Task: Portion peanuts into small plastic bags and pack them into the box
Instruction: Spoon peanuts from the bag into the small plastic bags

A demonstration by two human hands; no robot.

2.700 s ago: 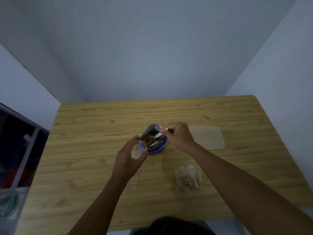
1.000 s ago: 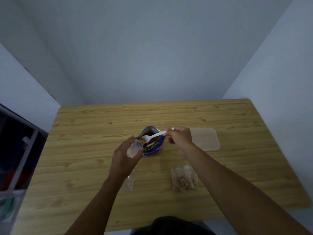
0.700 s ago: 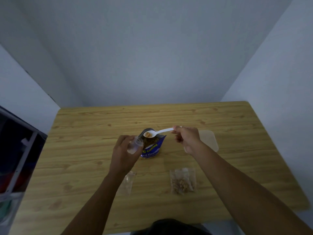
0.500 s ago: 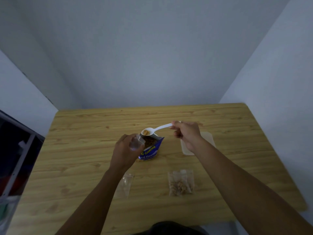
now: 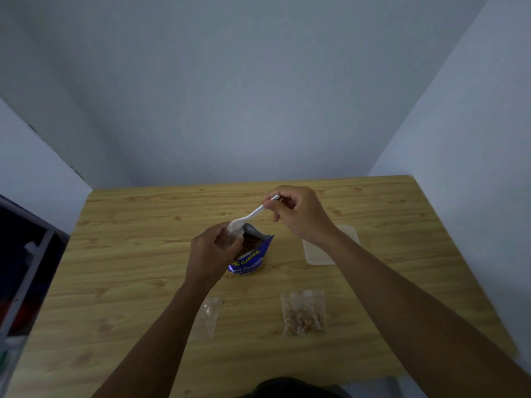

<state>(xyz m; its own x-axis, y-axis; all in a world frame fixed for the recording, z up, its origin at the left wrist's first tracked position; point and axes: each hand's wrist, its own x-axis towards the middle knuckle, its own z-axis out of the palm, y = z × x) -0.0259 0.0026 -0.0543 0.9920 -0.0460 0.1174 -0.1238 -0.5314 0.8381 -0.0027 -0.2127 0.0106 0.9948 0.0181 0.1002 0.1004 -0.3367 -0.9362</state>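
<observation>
A blue peanut pouch (image 5: 253,258) stands open at the middle of the wooden table (image 5: 129,254). My left hand (image 5: 211,254) grips a small clear plastic bag (image 5: 230,238) just left of the pouch's mouth. My right hand (image 5: 298,215) pinches the handle of a white plastic spoon (image 5: 248,218), tilted down so its bowl sits at the opening of that small bag. A filled bag of peanuts (image 5: 303,315) lies on the table nearer to me on the right. An empty clear bag (image 5: 211,314) lies nearer to me, partly under my left forearm.
A translucent plastic box (image 5: 319,252) lies on the table right of the pouch, partly hidden by my right forearm. A dark shelf unit (image 5: 26,268) stands beyond the table's left edge. Grey walls close in behind and on the right.
My right hand lifted the spoon out of the pouch with peanuts and swung it left, tipping its bowl down at the small bag in my left hand.
</observation>
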